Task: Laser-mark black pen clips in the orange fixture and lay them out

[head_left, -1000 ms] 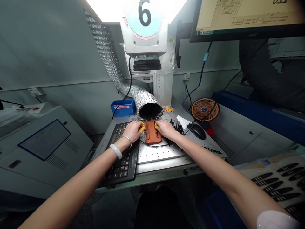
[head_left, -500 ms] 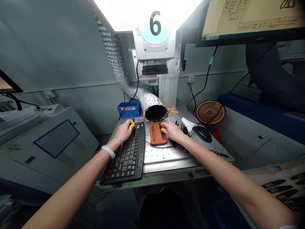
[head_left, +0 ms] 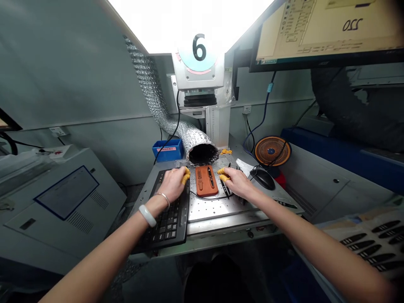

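An orange-red rubber holder lies on the perforated steel plate, with slim dark pieces set in its recesses. My left hand, yellow cots on its fingertips, rests above the black keyboard, fingertips just left of the holder and holding nothing visible. My right hand, also wearing yellow cots, sits just right of the holder. Its fingers are apart and look empty. Loose slender black pieces lie partly under that hand, so their full number is hidden.
A silver foil duct mouth and a blue bin stand behind the plate. A marking head numbered 6 hangs above. A black mouse, orange fan and monitor stand right; grey machine housing stands left.
Both hands have moved off the holder's sides to stand just beside it, fingertips near its edges. My head has shifted slightly, so the scene sits a little differently in view.
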The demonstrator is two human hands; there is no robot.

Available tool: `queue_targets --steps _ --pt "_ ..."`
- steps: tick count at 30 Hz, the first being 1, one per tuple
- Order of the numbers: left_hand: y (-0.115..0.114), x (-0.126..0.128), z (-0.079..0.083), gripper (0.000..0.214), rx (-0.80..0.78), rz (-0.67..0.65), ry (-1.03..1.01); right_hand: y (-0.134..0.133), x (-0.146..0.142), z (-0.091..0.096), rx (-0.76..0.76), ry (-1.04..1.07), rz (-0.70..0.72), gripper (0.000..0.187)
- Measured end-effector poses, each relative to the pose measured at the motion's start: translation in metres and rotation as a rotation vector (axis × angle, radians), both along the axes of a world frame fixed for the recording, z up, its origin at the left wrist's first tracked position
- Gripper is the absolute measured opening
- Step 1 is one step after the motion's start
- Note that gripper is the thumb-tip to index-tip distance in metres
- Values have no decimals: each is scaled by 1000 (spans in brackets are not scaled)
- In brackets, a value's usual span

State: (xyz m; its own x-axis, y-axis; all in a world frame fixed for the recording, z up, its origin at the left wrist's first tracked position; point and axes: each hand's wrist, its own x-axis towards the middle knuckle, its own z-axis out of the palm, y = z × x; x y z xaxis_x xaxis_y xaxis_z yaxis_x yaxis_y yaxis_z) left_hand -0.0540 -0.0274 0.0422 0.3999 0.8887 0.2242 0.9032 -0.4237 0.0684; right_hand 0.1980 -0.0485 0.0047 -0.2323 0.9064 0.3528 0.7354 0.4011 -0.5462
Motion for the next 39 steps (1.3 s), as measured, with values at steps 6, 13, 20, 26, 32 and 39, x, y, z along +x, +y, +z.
queue_targets --steps 6,13,20,26,32,39 --pt "-93 40 18 17 226 -416 32 -51 -1 26 -114 452 134 21" --pt "-143 55 35 19 407 -602 -17 -111 10 54 -94 612 143 23" --pt "-166 64 48 24 509 -662 -31 -152 18 77 -12 538 112 17" --pt "-179 71 53 25 547 -703 -4 -177 22 84 51 478 24 14" --pt "-198 106 45 22 529 -906 -51 -217 56 63 51 419 -159 15" --pt "-197 150 17 20 556 -1181 -129 -343 183 19 7 296 -720 15"
